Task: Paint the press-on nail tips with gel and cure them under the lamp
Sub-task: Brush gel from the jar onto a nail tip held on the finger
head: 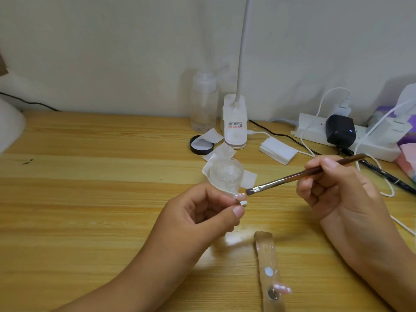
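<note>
Painting step. Left hand [202,213] pinches tip [240,196]; right hand [333,190] grips brush [304,173], bristles [249,192] at tip's 3 o'clock, nearly touching. Next: light, steady stroke over tip; lamp [235,122] at 12 o'clock.

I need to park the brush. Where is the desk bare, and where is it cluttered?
The light wooden desk lies bare across its left half, left of the round black lid and the clear glass jar. Crowded: the back right, with the white power strip, its cables and the stack of white wipes behind the right hand.
</note>
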Tool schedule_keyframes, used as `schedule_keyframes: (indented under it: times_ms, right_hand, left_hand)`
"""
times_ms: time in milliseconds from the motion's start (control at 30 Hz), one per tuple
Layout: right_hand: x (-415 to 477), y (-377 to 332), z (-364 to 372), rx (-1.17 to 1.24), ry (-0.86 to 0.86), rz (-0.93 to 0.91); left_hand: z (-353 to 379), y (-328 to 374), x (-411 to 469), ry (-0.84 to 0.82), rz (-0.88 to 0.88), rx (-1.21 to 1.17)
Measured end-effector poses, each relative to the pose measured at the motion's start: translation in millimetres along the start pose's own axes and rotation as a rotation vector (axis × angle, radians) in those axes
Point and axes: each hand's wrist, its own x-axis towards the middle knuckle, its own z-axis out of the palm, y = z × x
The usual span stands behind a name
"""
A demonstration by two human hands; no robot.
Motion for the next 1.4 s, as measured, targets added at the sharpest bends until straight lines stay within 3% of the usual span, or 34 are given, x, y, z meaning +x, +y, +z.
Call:
schedule_keyframes:
  times_ms: [200, 500, 1067, 1400]
  right_hand:
    - [-1.8, 0.4, 1.8, -0.045, -0.043, -0.001]
    - [2.7, 0.8, -1.6, 0.004, 0.057, 0.04]
    - [0.2, 0.0, 3.6, -0.054, -0.024, 0.048]
    - [5.5, 1.2, -4.5, 0.075, 0.004, 0.071]
  left_hand:
    - [-0.7, -0.8, -0.3, 0.006, -0.003, 0.004]
    - [-3.8, -2.3, -1.3, -0.034, 0.042, 0.07]
    - [-5.0, -5.9, -0.5, -0.045, 0.064, 0.103]
    - [-2.6, -4.7, -2.6, -0.071, 0.029, 0.128]
